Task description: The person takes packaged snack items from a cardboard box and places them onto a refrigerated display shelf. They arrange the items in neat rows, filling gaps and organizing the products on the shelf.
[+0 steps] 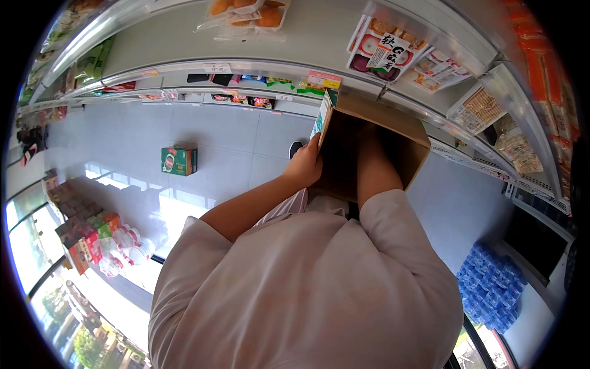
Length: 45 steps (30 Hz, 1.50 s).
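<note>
A large open cardboard box is held tilted in front of my body, close to the shelf edge. My left hand grips its left side wall, with the fingers on the outer printed face. Deep inside the box is my right hand, reaching towards the far wall. Shadow covers its fingers, so whether they hold anything is hidden. The inside of the box is too dark to make out any contents.
Packaged pastries and bagged rolls sit on the shelf ahead. A green carton stands on the grey floor to the left. Bottled-water packs are at lower right; stacked cartons and large jugs stand left.
</note>
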Motion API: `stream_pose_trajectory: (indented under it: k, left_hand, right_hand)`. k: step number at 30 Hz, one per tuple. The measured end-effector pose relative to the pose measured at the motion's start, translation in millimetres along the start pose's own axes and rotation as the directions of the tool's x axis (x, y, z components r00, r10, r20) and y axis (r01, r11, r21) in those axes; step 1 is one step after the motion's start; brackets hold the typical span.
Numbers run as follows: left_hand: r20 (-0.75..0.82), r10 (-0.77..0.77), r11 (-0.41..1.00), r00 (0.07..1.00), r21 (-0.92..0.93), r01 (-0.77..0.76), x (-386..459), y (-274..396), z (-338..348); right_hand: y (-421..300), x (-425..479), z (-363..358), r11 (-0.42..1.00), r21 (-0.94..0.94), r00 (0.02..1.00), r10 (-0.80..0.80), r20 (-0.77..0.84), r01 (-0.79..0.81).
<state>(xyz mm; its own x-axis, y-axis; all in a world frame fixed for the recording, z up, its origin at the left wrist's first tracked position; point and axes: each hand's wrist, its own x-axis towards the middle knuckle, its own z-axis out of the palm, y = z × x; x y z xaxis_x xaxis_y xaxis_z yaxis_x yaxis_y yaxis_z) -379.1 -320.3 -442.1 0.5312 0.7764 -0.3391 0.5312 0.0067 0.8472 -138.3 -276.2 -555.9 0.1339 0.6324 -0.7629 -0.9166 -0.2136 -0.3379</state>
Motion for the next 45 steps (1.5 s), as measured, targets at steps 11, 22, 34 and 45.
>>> stream_pose_trajectory:
  k: [11, 22, 34, 45]
  left_hand:
    - [0.085, -0.038, 0.998, 0.996, -0.051, 0.043, 19, 27, -19]
    - [0.142, -0.009, 0.999, 0.99, -0.04, 0.015, 39, 46, -12]
    - [0.136, -0.045, 0.999, 0.99, -0.003, 0.045, 8, 22, -68]
    - [-0.004, -0.019, 1.0, 1.0, 0.001, 0.019, 6, 1, -89]
  right_hand:
    - [-17, -35, 24, 0.996, 0.092, 0.999, -0.017, -0.038, 0.02]
    - [-38, -39, 26, 0.992, 0.115, 0.998, -0.051, -0.041, 0.056]
    - [-6, 23, -15, 0.99, 0.119, 0.99, -0.082, 0.117, 0.068]
    - [27, 26, 14, 0.98, -0.198, 0.993, -0.011, 0.114, 0.033]
